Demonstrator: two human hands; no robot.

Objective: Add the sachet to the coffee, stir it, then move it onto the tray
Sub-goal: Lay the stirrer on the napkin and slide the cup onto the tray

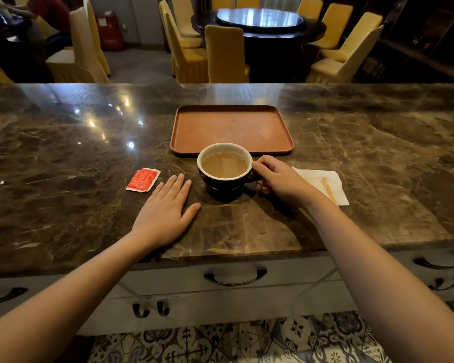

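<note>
Head view: your right hand grips the handle of the dark, nearly full ceramic coffee cup just before the brown tray, left hand flat and open; likely heavy, spill-prone, so lift level.

Single head-worn wide-angle view, looking forward and down from above and behind both hands. The left hand and right hand lie close below centre; chairs recede beyond them.
</note>
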